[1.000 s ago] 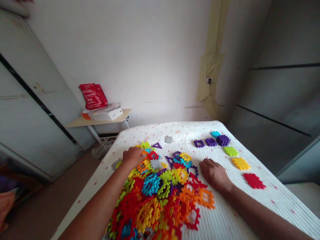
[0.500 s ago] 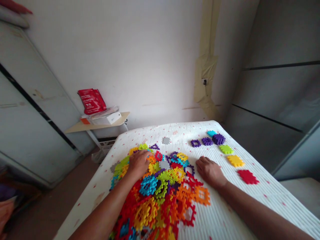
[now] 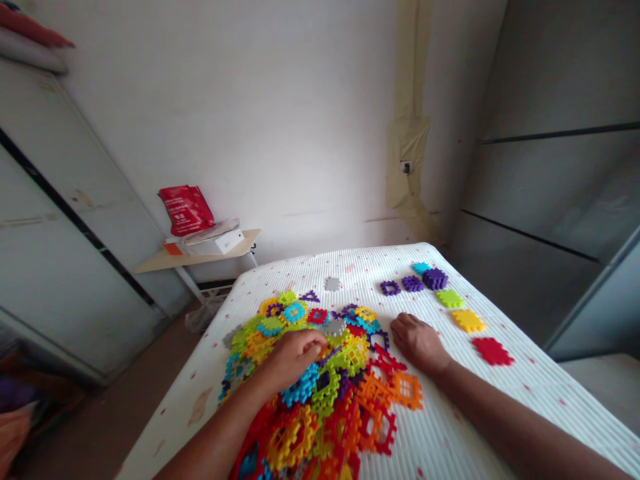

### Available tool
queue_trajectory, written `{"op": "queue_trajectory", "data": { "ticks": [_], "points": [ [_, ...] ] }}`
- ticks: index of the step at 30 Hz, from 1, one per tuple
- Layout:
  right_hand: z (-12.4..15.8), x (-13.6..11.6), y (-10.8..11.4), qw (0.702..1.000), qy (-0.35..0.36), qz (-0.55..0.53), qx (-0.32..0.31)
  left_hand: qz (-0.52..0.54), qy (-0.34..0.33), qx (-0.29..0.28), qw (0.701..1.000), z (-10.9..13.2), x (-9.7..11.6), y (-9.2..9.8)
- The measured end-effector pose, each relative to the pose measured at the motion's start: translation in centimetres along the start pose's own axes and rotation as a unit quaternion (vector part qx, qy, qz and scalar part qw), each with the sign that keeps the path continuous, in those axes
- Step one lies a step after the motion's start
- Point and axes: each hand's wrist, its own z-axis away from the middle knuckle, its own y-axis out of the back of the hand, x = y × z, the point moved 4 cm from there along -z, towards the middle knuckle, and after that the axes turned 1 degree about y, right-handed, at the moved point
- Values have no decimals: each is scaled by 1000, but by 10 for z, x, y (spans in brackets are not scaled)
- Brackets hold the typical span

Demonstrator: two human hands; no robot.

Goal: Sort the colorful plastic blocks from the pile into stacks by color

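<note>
A heap of colourful toothed plastic building tiles (image 3: 325, 390) lies on a white bed cover. Over the heap's middle is my left hand (image 3: 299, 355), its fingers curled down toward the pieces; whatever lies under the fingertips is hidden, with a bit of orange beside them. My right hand (image 3: 419, 342) rests on the cover just right of the heap, fingers bent and closed, with no piece showing in it. Near its fingertips lies a purple frame tile (image 3: 379, 339). A grey tile (image 3: 335, 327) sits on top of the heap, above my left hand.
Sorted apart at the right are a red tile (image 3: 493, 351), a yellow tile (image 3: 469, 321), a green tile (image 3: 451, 298), a blue tile (image 3: 421, 268) and a purple stack (image 3: 435, 279). Purple frame tiles (image 3: 413, 283) lie beside these. Another grey tile (image 3: 332, 284) lies toward the back.
My left hand has moved right and nearer to me across the heap, uncovering blue, purple and green tiles at its far left. My right hand has stayed put.
</note>
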Motion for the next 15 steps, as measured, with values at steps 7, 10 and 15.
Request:
{"op": "queue_trajectory", "data": {
  "ticks": [7, 10, 15],
  "points": [
    [-1, 1, 0, 1000, -14, -5, -8, -90, 22, 37, 995, -55, -28, 20],
    [-1, 1, -1, 1000, -12, -9, -10, -130, 16, 0, 991, -72, -30, 11],
    [-1, 2, 0, 1000, -17, -7, -12, -168, 38, -33, 984, -83, -28, -7]
  ]
}}
